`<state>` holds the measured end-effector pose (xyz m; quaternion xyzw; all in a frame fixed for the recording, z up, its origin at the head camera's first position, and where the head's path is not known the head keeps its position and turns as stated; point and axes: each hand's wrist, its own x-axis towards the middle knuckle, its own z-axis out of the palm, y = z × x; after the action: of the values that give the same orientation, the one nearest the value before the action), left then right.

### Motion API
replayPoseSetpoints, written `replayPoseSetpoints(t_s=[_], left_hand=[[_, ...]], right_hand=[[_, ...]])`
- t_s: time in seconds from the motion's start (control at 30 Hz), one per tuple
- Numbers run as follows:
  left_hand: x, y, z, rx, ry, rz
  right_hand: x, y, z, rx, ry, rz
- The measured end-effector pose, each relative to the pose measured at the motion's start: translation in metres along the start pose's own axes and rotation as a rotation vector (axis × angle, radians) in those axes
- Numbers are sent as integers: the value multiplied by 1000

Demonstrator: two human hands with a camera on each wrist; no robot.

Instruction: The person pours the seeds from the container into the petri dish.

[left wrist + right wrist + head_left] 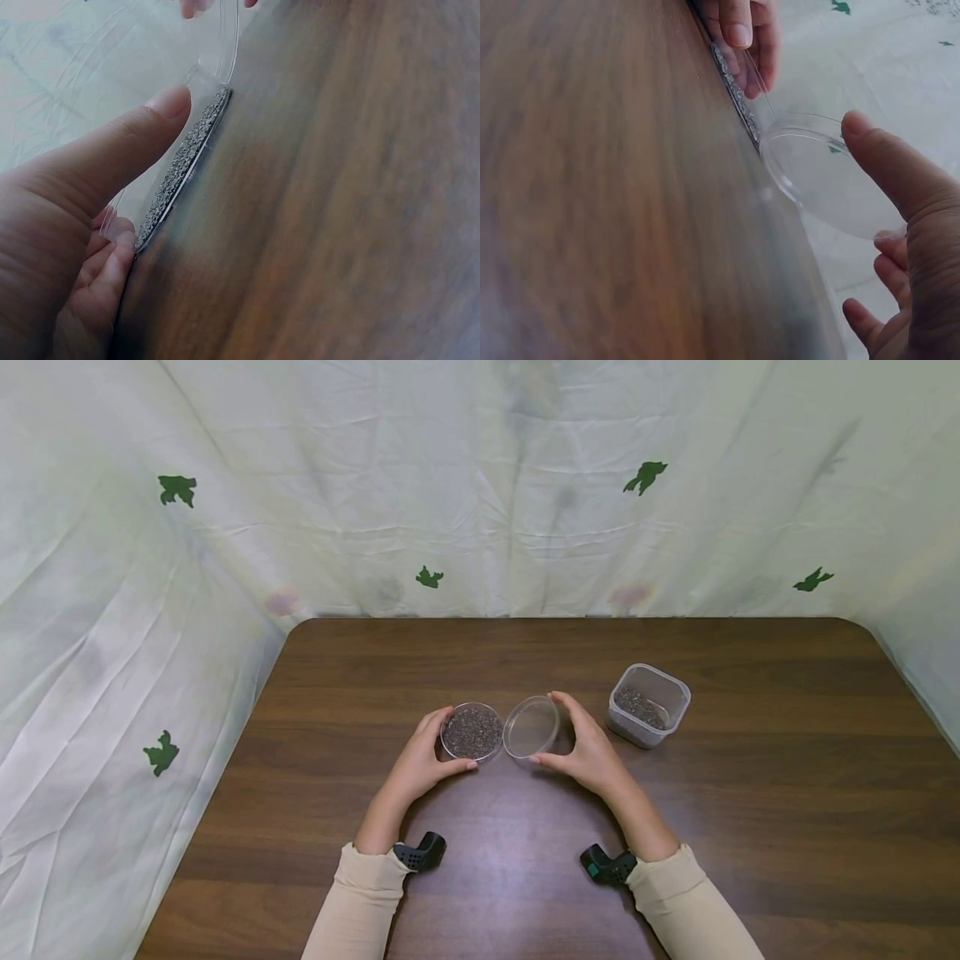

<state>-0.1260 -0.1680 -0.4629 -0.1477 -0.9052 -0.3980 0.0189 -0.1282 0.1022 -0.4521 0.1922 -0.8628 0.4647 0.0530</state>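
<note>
A clear round petri dish [471, 732] full of dark grey grains lies on the wooden table. My left hand [418, 763] holds it by the rim, thumb at the near side and fingers round the far left. Right beside it, my right hand [592, 762] grips a clear petri dish lid [532, 727] between thumb and fingers. In the right wrist view the lid [817, 176] is tilted up on edge, its lower rim close to the dish; whether they touch I cannot tell. In the left wrist view the grains [180, 172] form a level layer in the dish.
A clear square plastic tub [648, 703] with some of the same dark grains stands to the right, beyond my right hand. The brown table [787, 777] ends at a pale curtain [487, 485] with green leaf-like patches.
</note>
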Motion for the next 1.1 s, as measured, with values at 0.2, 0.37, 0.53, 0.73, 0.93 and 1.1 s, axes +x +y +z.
replayPoseSetpoints(t_s=[0.2, 0.37, 0.53, 0.73, 0.93, 1.1], left_hand=[[0, 1, -1, 1, 3, 8], [-1, 1, -1, 2, 0, 3], [-1, 1, -1, 4, -4, -6], [-2, 2, -2, -3, -8, -13], [-1, 2, -2, -3, -18, -22], [-1, 3, -2, -5, -15, -21]], right_hand=[[2, -4, 3, 34, 2, 17], [4, -8, 5, 49, 1, 21], [6, -11, 8, 67, 9, -5], [10, -12, 12, 95, 13, -59], [13, -10, 15, 135, 14, -54], [16, -9, 19, 200, 17, -48]])
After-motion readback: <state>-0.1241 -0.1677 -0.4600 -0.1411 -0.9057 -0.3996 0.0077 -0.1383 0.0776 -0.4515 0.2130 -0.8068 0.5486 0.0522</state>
